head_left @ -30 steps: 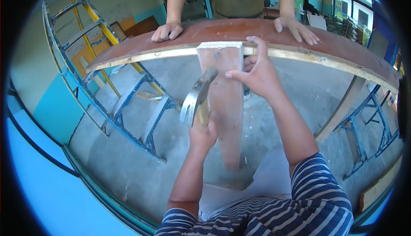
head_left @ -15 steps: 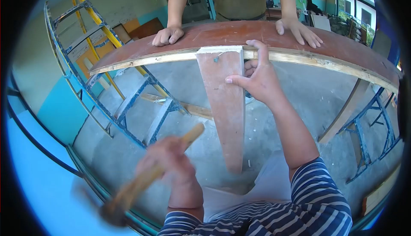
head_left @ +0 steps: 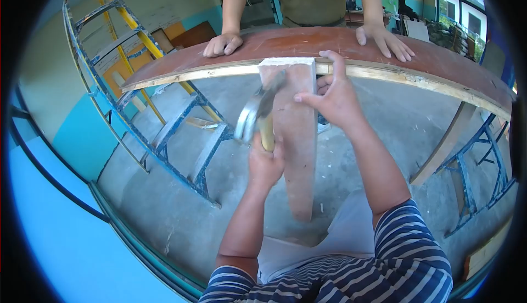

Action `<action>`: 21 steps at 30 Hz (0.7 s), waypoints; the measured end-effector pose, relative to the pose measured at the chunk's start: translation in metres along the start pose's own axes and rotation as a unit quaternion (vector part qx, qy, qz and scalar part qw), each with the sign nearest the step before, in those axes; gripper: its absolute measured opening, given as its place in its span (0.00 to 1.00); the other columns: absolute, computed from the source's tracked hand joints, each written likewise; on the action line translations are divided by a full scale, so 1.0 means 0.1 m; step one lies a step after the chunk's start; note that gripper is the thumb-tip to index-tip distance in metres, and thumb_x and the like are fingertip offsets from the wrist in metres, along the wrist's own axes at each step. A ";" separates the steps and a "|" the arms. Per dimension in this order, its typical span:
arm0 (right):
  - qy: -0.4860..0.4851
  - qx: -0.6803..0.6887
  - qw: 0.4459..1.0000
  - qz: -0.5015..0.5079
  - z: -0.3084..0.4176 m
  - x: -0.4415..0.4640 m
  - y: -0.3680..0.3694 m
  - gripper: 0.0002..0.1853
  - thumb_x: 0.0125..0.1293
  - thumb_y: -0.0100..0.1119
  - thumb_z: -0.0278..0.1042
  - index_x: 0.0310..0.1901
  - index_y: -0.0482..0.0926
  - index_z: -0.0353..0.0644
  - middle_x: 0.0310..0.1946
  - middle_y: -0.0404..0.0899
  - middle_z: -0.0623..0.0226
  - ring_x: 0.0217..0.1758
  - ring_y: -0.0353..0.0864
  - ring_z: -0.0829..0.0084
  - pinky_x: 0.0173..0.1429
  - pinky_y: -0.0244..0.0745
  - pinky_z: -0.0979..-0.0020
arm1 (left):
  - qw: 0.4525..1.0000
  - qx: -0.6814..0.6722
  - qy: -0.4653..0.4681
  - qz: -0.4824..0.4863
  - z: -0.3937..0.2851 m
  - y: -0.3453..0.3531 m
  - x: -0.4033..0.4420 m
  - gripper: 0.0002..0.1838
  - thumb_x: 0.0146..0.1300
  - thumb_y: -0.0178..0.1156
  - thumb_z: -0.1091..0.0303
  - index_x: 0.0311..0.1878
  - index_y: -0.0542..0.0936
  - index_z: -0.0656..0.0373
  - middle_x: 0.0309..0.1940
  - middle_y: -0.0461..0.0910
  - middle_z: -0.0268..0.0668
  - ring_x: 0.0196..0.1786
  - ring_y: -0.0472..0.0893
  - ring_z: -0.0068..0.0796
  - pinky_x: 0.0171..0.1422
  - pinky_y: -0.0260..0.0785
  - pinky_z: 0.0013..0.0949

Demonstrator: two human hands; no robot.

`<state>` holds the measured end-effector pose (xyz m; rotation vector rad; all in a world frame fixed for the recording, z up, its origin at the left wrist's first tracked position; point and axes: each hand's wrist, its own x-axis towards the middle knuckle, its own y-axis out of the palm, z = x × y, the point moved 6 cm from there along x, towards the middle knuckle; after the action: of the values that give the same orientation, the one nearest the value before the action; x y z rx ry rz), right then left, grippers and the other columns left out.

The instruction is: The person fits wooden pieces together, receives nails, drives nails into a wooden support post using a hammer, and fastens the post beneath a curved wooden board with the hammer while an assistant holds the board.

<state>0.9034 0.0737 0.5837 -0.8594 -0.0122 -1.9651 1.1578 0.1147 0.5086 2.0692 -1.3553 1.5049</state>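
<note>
My left hand [head_left: 266, 163] is wrapped round the yellowish wooden handle of a hammer [head_left: 267, 130]. The hammer's metal head is raised in front of a tapered wooden board [head_left: 296, 138], near its upper end. Where the head is, the nail seen earlier in the board is hidden. This board hangs down from the edge of a reddish-brown tabletop [head_left: 247, 56]. My right hand [head_left: 337, 99] grips the board's right side, thumb on its front face, some fingers behind it. Its index finger reaches up over the tabletop's rim.
Across the tabletop stands another person, whose two hands [head_left: 224, 45] rest on its surface. A blue and yellow stepladder [head_left: 129, 28] stands at left. At right are another blue stepladder frame [head_left: 466, 187] and a second wooden leg [head_left: 447, 143] under the tabletop.
My left hand has swung the hammer up from the lower left to the board's upper end. My right hand keeps its hold, and the other person's hands stay on the tabletop.
</note>
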 end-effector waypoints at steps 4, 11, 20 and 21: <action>-0.003 0.011 1.000 0.001 -0.04 0.05 -0.02 0.55 0.45 0.84 0.42 0.71 0.56 0.45 0.31 0.81 0.58 0.36 0.84 0.62 0.45 0.79 0.62 | 0.941 -0.310 -0.126 -0.053 0.18 0.09 -0.04 0.04 0.66 0.61 0.75 0.40 0.77 0.55 0.34 0.78 0.38 0.36 0.78 0.33 0.41 0.73 0.34; 0.009 -0.006 1.000 0.007 -0.08 -0.04 0.04 0.55 0.46 0.84 0.42 0.71 0.56 0.45 0.32 0.81 0.58 0.36 0.84 0.63 0.45 0.79 0.62 | 0.996 -0.058 0.035 0.055 0.04 0.33 -0.11 0.01 0.64 0.60 0.72 0.36 0.78 0.54 0.32 0.78 0.41 0.36 0.79 0.40 0.41 0.71 0.37; -0.002 -0.004 1.000 -0.004 -0.02 0.02 0.00 0.55 0.45 0.84 0.41 0.71 0.56 0.46 0.31 0.81 0.58 0.36 0.84 0.63 0.45 0.79 0.63 | 0.989 -0.002 0.135 -0.066 0.01 0.24 0.09 0.05 0.67 0.55 0.71 0.41 0.81 0.58 0.33 0.77 0.37 0.37 0.77 0.37 0.40 0.69 0.35; 0.001 0.000 1.000 0.002 -0.04 -0.05 0.03 0.55 0.45 0.84 0.41 0.71 0.56 0.46 0.31 0.81 0.58 0.36 0.84 0.63 0.45 0.79 0.63 | 0.996 -0.063 0.058 -0.019 0.10 0.29 -0.01 0.05 0.67 0.57 0.70 0.40 0.80 0.59 0.33 0.76 0.37 0.36 0.77 0.37 0.39 0.69 0.35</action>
<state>0.9050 0.0752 0.5771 -0.8572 -0.0097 -1.9616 1.1415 0.0931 0.4940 1.8896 -1.3231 1.4603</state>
